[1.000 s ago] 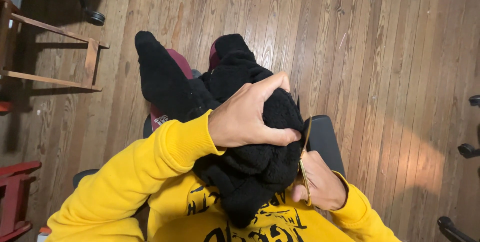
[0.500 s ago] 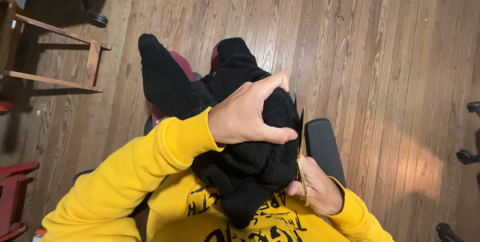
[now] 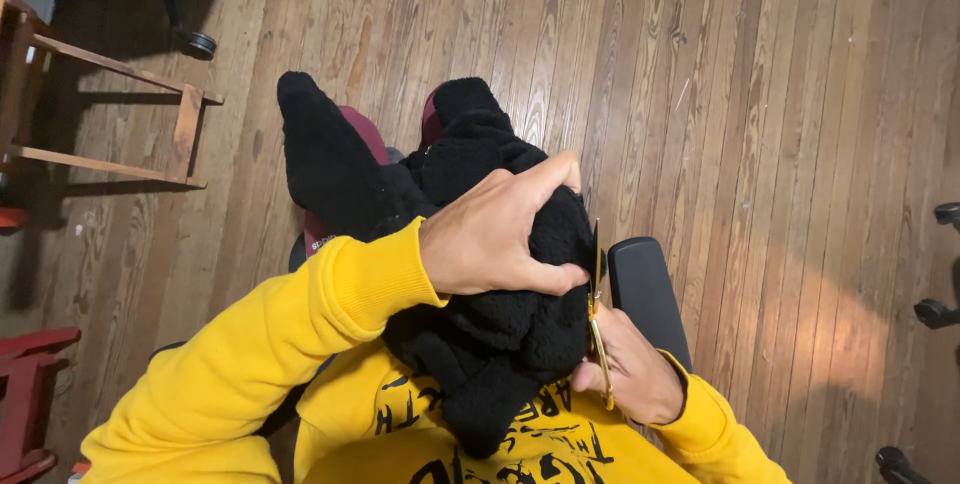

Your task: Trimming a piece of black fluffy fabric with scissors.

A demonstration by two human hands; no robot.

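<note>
The person, in a yellow sweatshirt [image 3: 230, 384], is seated with a bundle of black fleece fabric [image 3: 490, 314] gathered in the lap, its far end trailing over the knees toward the floor. The left hand [image 3: 495, 239] lies on top of the bundle, fingers curled and thumb pressed in, clamping the fabric down. The right hand [image 3: 635, 374] sits just beside the bundle's right edge, closed round the gold handles of a pair of scissors [image 3: 598, 319]; the blades point upward against the fabric edge, and whether they stand parted cannot be told. Judged from this, the step in hand is cutting or trimming along that edge; the next move calls for a firm hold from the left hand and for its thumb to stay off the blade line. Against the frame half a second earlier, the hands and bundle hold nearly the same arrangement, the scissors appearing slightly higher along the edge. Beyond lie a black armrest [image 3: 648, 289], a wooden stool frame [image 3: 110, 104] and the plank floor [image 3: 780, 94].
</note>
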